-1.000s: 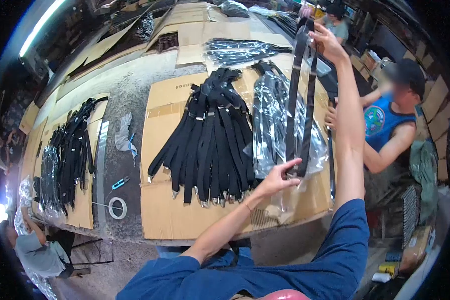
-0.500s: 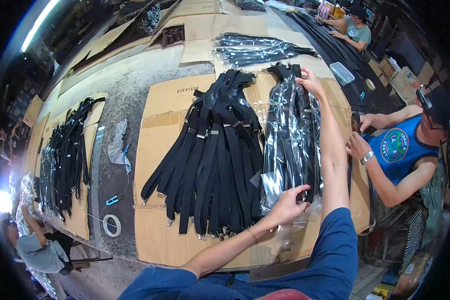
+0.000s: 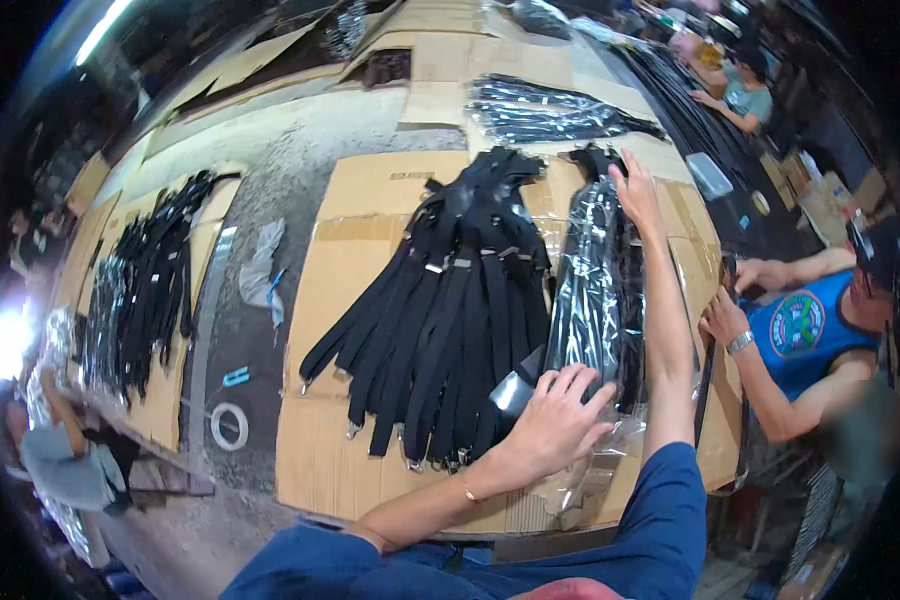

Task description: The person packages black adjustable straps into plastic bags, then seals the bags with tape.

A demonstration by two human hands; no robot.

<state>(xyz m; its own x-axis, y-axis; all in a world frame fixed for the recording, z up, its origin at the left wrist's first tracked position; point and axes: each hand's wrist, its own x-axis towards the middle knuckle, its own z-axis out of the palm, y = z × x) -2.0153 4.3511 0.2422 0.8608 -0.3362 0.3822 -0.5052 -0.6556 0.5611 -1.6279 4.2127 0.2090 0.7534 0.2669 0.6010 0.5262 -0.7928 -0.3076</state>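
Note:
My left hand [image 3: 562,420] rests palm down near the lower end of a bundle of black straps in clear plastic [image 3: 595,270], fingers apart, beside a shiny grey flap [image 3: 513,393]. At the top right of that bundle, my right hand [image 3: 637,190] has its fingers stretched out. Left of the bundle, loose black straps with metal clips [image 3: 460,330] fan out over a cardboard sheet [image 3: 345,250].
More plastic-wrapped straps [image 3: 560,110] lie beyond, and another strap pile [image 3: 150,290] is at the left. A tape roll [image 3: 229,427] and grey cloth [image 3: 262,268] lie between. A co-worker [image 3: 805,325] handles something at the right; others are farther off.
My left hand has opened and shifted left over the bundle's lower end. My right hand's fingers have come off the bundle's top and spread. The whole view has shifted slightly.

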